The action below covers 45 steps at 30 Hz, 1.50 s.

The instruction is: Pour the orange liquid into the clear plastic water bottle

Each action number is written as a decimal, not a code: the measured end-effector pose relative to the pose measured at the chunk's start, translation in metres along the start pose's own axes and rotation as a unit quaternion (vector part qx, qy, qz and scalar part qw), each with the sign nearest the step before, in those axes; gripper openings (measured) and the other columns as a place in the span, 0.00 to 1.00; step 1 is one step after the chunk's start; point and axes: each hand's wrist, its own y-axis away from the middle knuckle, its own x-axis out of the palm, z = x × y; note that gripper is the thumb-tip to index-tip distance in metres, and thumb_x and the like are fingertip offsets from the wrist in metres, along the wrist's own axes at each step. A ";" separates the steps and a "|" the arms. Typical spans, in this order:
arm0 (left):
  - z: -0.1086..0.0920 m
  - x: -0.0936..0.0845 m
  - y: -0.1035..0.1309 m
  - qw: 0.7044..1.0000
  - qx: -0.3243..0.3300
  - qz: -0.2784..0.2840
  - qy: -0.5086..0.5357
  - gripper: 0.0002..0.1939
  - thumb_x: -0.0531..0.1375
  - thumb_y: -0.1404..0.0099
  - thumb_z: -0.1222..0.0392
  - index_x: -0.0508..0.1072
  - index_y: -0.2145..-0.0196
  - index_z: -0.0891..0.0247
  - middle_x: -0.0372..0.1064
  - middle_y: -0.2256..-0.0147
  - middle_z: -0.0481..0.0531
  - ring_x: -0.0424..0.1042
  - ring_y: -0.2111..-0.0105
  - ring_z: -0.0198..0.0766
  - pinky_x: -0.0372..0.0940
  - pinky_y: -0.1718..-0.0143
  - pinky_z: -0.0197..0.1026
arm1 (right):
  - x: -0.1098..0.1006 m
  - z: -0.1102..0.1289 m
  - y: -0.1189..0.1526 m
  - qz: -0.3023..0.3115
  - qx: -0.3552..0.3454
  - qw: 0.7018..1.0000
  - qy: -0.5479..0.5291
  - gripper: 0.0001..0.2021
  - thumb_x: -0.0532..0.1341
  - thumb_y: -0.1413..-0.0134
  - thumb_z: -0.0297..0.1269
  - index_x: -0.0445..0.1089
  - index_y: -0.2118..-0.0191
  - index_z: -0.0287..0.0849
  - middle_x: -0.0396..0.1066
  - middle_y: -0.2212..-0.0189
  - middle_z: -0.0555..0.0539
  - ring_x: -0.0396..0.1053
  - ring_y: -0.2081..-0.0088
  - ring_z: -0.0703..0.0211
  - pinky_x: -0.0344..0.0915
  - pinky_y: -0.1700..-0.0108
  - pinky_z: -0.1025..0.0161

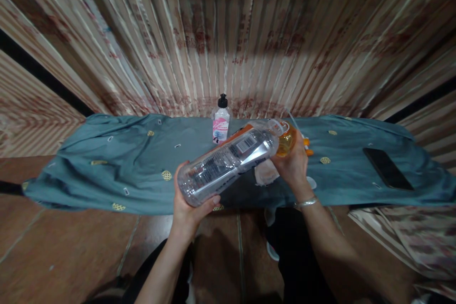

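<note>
Okay, nearest first: left hand (188,206), lower centre of frame, grip closed round the base end of a big clear bottle (228,166), thumb along the near side. Bottle runs slantwise from lower centre toward right of centre, neck end at the upper right, barcode label facing the camera. Right hand (294,164), right of centre, bracelet (307,203) at the wrist; grip wrapped round a small amber bottle (287,142) right at the clear bottle's neck. Can't tell if the mouths touch or if liquid is flowing.

To do this well, I'd judge: keep both necks lined up, tip the big one slowly from its base, hold the amber one upright and firm without squeezing, and watch its level.

Below the bottles, a pale crumpled piece (266,173) lies on the teal-clothed tabletop (131,152); small white round thing (311,183) beside the right wrist. Dark phone (388,168) flat at far right. Orange piece (308,147) just past the right hand, identity unclear. Farther back, pink-labelled bottle (221,123) with black top stands upright near centre; patterned curtain (221,28) fills the top.
</note>
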 end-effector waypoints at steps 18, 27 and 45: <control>0.000 -0.005 0.003 1.000 -0.006 -0.005 0.002 0.58 0.89 0.57 0.51 0.70 0.32 0.48 0.79 0.40 0.54 0.85 0.46 0.52 0.84 0.49 0.48 | 0.006 -0.005 0.004 0.010 0.012 1.000 0.000 0.60 0.75 0.46 0.62 0.51 0.18 0.38 0.71 0.26 0.23 0.75 0.27 0.26 0.77 0.29 0.28; 0.004 -0.003 0.002 1.000 0.004 -0.004 0.012 0.59 0.90 0.58 0.49 0.70 0.32 0.48 0.78 0.39 0.54 0.83 0.42 0.55 0.83 0.45 0.49 | 0.005 -0.008 0.003 0.014 -0.007 1.000 -0.018 0.58 0.77 0.46 0.57 0.53 0.18 0.39 0.70 0.25 0.24 0.73 0.26 0.25 0.75 0.27 0.25; 0.041 -0.027 -0.017 0.997 0.069 0.029 -0.014 0.60 0.89 0.57 0.45 0.70 0.30 0.48 0.79 0.41 0.55 0.86 0.45 0.57 0.84 0.46 0.53 | 0.008 -0.009 0.004 -0.003 -0.011 1.000 -0.018 0.57 0.77 0.46 0.59 0.55 0.19 0.39 0.72 0.27 0.24 0.74 0.27 0.24 0.76 0.29 0.25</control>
